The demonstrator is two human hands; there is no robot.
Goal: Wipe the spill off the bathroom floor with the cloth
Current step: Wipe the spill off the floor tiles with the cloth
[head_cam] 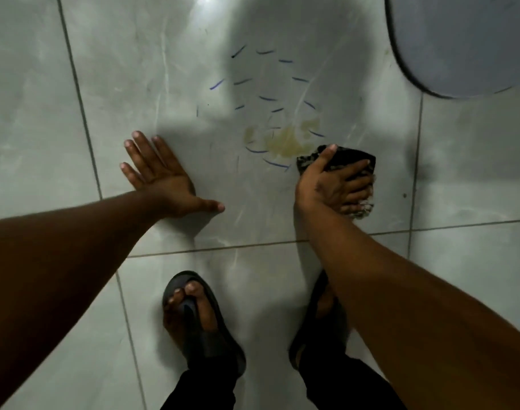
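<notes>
A yellowish spill (285, 140) lies on the pale floor tile (164, 84), ringed by short blue pen-like marks. My right hand (331, 184) grips a dark patterned cloth (356, 161) and presses it on the floor just right of and below the spill, touching its lower right edge. My left hand (155, 176) rests flat on the tile with fingers spread, about a hand's width left of the spill, holding nothing.
A round grey object (465, 39) fills the top right corner. My two feet in dark sandals (199, 324) stand on the tile below the hands. Grout lines cross the floor at left, right and just below the hands.
</notes>
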